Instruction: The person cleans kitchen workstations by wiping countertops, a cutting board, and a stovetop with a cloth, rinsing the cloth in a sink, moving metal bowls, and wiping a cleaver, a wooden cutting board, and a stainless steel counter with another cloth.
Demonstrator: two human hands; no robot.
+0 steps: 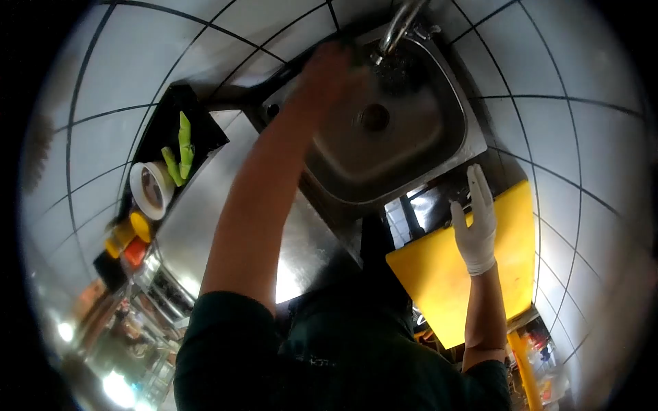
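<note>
My left hand [332,72], bare and smeared by motion, reaches over the back left corner of the steel sink [384,154]. A dark greenish patch shows beside its fingers, too blurred to make out. To the right of that hand, the faucet [397,31] hangs over the basin, with the drain [375,118] below. My right hand [476,229] wears a white glove. Its fingers are stretched out and the thumb stands apart, with nothing held. It is over the upper part of a yellow cutting board [445,288], close to the sink's front right edge.
A steel counter [205,212] extends left of the sink. Along the left wall, a black ledge holds green stalk-like pieces [185,147], a white cup [151,190] and a container with a yellow lid [140,226]. Tiled walls [555,130] close in behind and to the right.
</note>
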